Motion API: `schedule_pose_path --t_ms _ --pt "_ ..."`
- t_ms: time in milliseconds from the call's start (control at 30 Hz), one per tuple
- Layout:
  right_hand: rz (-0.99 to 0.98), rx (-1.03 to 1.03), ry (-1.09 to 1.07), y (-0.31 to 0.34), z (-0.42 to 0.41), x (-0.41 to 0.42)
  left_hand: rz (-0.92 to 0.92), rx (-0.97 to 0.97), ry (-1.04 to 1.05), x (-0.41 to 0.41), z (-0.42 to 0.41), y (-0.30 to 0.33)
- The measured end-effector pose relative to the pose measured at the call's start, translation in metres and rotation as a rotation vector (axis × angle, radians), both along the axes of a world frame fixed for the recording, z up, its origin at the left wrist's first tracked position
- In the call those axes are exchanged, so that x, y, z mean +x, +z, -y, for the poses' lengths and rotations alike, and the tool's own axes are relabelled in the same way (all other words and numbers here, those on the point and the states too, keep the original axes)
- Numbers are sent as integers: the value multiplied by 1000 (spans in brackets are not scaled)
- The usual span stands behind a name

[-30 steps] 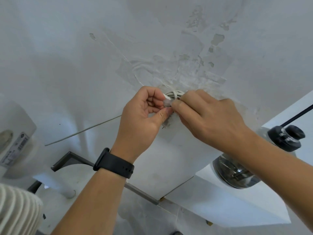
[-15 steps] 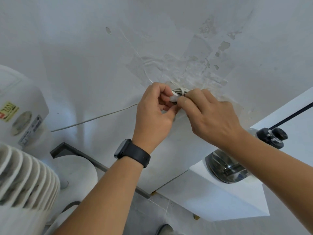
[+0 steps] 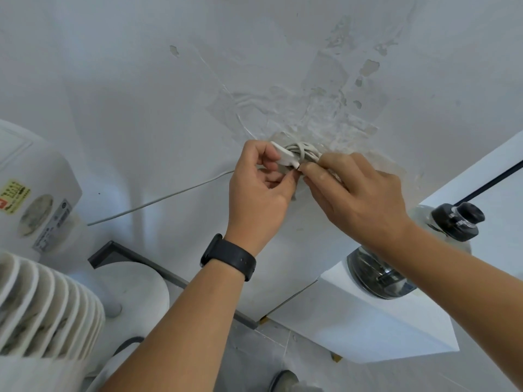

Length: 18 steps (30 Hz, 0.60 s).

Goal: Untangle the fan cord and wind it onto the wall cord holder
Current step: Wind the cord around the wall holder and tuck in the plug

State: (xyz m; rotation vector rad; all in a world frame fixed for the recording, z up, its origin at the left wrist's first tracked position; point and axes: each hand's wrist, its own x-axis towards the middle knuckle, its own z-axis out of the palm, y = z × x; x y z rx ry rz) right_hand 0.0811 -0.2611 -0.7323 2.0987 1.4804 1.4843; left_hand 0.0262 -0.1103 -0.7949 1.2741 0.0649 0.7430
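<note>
Pinching the cord (image 3: 304, 149) at the wall holder (image 3: 283, 157): left hand (image 3: 259, 188) steadies the holder, right hand (image 3: 358, 193) fingertips nip the cord, probably so the coil stays tight.

Single head-worn wide-angle view, facing forward and slightly down at wall (image 3: 141, 80), close range. Both forearms enter from 6 and 4 o'clock, hands meeting just above centre. Fan (image 3: 42, 306) cropped at 8 o'clock, white shelf (image 3: 368, 321) at 4 o'clock. No second view, no overlap.
</note>
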Motion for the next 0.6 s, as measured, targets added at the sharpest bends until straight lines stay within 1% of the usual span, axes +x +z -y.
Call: schedule_pose_path --t_ms 100,167,300,400,500,600 --pt "-89 -5 -21 4 -11 -2 -21 16 11 -1 0 -1" --pt "-150 -47 -41 8 -16 -2 -28 30 37 -1 0 -3" --pt "-172 -246 -71 16 -13 2 -17 30 65 1 -1 -9" --pt "-212 -323 -91 24 -9 2 -29 36 69 1 1 -11" --pt "-330 -279 -74 27 -10 -2 -46 57 97 1 3 -15" --pt "-481 -100 -51 22 -18 -9 -50 78 114 1 4 -18"
